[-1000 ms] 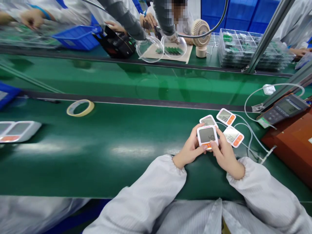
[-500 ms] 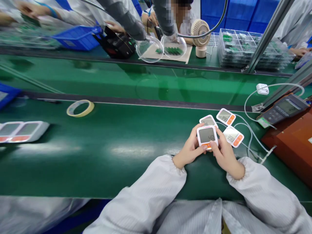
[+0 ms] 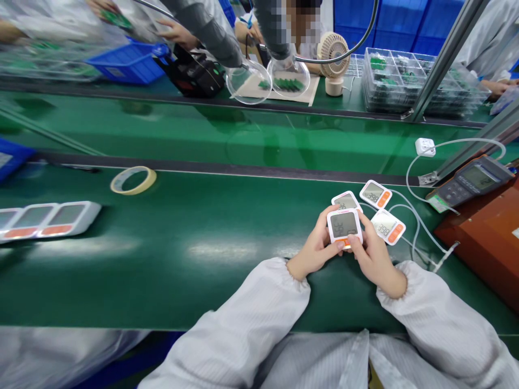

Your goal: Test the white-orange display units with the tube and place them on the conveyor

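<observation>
A white blood pressure monitor [image 3: 344, 222] with a grey screen and orange buttons is held between my two hands above the green bench. My left hand [image 3: 317, 243] is closed on its left side, thumb at the lower edge. On the right, my right hand [image 3: 372, 256] grips the other side, its thumb over the orange buttons. Right behind lies a similar monitor [image 3: 346, 200], partly covered by the held one. Two more monitors, one farther back [image 3: 375, 194] and one beside my right fingers [image 3: 388, 226], show digits and lie near pale tubes [image 3: 419, 219].
A handheld meter [image 3: 478, 178] leans by an orange-brown box [image 3: 482, 237] at right. A tape roll [image 3: 151, 178] and a row of monitors [image 3: 67, 219] lie left. Behind the ledge are suction hoods [image 3: 249, 97], a fan [image 3: 333, 59], clear trays [image 3: 405, 81] and co-workers.
Digits on the held monitor's screen have changed, while my hands stay put. The monitor row at left has shifted right. A white plug-like block at upper right has moved left. A co-worker's hands moved.
</observation>
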`<action>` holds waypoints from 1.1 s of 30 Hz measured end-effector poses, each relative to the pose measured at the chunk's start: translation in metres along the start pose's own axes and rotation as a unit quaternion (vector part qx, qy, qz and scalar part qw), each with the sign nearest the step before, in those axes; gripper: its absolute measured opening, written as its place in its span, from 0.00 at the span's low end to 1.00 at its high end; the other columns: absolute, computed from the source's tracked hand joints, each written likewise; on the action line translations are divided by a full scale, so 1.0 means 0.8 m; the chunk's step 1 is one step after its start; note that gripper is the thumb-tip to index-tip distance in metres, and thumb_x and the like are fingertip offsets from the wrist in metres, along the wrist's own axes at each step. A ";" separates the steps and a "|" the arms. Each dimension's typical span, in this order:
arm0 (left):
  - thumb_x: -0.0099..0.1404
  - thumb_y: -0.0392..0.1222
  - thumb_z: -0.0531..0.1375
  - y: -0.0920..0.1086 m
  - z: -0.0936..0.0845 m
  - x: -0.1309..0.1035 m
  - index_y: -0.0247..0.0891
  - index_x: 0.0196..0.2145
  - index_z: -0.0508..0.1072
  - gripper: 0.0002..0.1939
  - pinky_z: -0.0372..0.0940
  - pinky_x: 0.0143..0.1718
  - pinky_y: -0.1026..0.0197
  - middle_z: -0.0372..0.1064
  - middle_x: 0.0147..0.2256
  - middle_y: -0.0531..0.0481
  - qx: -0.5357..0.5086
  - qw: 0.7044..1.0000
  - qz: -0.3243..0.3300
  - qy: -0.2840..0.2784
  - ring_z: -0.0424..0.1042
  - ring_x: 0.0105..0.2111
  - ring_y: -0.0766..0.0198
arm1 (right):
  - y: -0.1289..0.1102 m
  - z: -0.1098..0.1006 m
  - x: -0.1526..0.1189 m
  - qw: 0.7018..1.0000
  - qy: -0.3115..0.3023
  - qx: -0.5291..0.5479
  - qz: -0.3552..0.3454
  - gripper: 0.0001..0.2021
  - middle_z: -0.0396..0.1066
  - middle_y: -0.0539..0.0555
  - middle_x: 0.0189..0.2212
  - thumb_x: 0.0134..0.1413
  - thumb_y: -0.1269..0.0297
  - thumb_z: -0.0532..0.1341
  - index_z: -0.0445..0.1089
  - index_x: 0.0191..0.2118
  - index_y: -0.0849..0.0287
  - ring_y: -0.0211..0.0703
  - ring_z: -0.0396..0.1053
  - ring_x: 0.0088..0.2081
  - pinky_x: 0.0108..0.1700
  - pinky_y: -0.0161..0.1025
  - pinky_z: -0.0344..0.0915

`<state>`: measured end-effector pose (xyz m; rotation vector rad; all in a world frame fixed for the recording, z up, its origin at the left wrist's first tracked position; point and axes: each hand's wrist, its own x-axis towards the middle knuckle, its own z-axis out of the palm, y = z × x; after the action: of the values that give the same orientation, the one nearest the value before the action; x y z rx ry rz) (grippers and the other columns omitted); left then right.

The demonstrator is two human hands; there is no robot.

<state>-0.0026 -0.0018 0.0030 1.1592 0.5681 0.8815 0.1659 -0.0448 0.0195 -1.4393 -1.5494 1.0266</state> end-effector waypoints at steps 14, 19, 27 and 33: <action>0.64 0.49 0.65 0.000 0.002 -0.002 0.51 0.64 0.49 0.38 0.68 0.30 0.65 0.63 0.49 0.45 0.004 1.000 0.003 0.012 0.69 0.35 0.64 | -0.007 -0.001 -0.001 1.000 -0.006 0.017 0.005 0.30 0.73 0.54 0.32 0.65 0.59 0.58 0.50 0.68 0.60 0.44 0.71 0.27 0.30 0.40 0.70; 0.64 0.49 0.65 -0.001 0.000 -0.001 0.49 0.64 0.51 0.36 0.69 0.32 0.64 0.65 0.50 0.45 0.010 1.000 0.015 0.016 0.71 0.36 0.63 | -0.007 -0.001 -0.001 1.000 -0.005 0.013 0.005 0.30 0.72 0.51 0.28 0.65 0.57 0.57 0.50 0.68 0.60 0.43 0.70 0.25 0.28 0.39 0.67; 0.70 0.55 0.55 0.010 -0.018 0.006 0.38 0.47 0.76 0.20 0.67 0.40 0.59 0.76 0.43 0.44 0.217 0.960 0.095 0.149 0.74 0.39 0.58 | -0.006 -0.001 -0.004 0.999 -0.016 -0.047 -0.013 0.28 0.70 0.50 0.25 0.67 0.55 0.53 0.53 0.67 0.61 0.44 0.69 0.25 0.30 0.40 0.65; 0.70 0.56 0.53 0.009 -0.038 0.011 0.37 0.39 0.78 0.22 0.66 0.35 0.60 0.74 0.29 0.48 0.250 0.913 0.102 0.305 0.71 0.30 0.62 | -0.007 0.001 -0.003 0.989 -0.054 -0.133 -0.039 0.26 0.72 0.52 0.28 0.68 0.57 0.51 0.55 0.67 0.61 0.46 0.70 0.26 0.31 0.41 0.66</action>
<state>-0.0230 0.0230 0.0004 1.4160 1.2557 1.3424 0.1633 -0.0475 0.0240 -1.5075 -1.8633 0.8897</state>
